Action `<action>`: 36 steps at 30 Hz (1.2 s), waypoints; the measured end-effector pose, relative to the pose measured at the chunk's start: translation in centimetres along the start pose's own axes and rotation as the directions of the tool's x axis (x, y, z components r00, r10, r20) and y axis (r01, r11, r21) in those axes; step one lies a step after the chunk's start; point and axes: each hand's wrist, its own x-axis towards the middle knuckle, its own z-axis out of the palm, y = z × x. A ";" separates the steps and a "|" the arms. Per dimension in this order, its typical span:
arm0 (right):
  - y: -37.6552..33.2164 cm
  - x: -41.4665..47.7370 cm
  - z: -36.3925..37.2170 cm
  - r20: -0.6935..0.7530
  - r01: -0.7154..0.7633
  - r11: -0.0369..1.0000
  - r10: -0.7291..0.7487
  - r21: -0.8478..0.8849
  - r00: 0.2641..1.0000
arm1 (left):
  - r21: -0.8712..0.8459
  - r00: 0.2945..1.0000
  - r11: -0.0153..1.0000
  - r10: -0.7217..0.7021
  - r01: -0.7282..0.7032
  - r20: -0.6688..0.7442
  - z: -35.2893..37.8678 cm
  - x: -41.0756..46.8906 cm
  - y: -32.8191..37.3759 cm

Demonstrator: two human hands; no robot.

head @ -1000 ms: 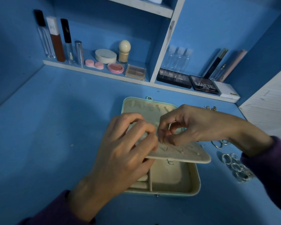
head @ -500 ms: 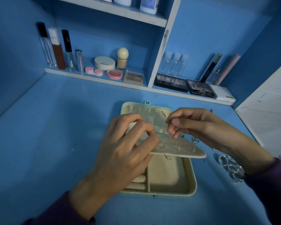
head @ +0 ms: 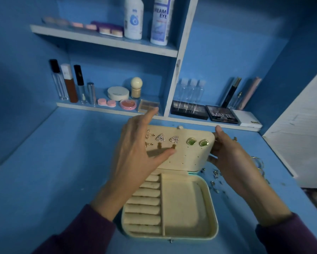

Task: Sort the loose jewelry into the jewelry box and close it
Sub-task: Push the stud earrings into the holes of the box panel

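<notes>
Jewelry box [head: 210, 208]: lies open on the blue desk [head: 53, 171], ring rolls left, bare tray right
Earring panel [head: 188, 156]: tilted up at the box's far edge, carrying triangular studs [head: 160, 138] and green studs [head: 191, 141]
Left hand [head: 134, 158]: fingers straight and spread, thumb tip touching the panel
Right hand [head: 227, 156]: curled round the panel's right edge, gripping it
Loose jewelry [head: 215, 177]: small pieces scattered just right of the box

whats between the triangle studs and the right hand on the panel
Two green studs, pinned side by side on the panel, as the head view shows.
</notes>
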 end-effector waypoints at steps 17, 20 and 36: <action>1.6 -1.3 -3.5 -0.083 0.290 0.823 -0.374 -0.488 0.924 | -0.592 0.929 0.718 -0.313 0.366 0.196 0.2 -0.3 -1.0; 2.6 -1.7 -4.9 -0.033 0.301 0.649 -0.449 -0.699 0.893 | -0.597 0.930 0.716 -0.317 0.362 0.184 0.3 -0.2 -1.3; 4.3 -2.0 -6.6 0.323 0.414 0.255 -0.332 -0.874 0.886 | -0.636 0.940 0.696 -0.301 0.332 0.161 0.7 -0.2 -1.6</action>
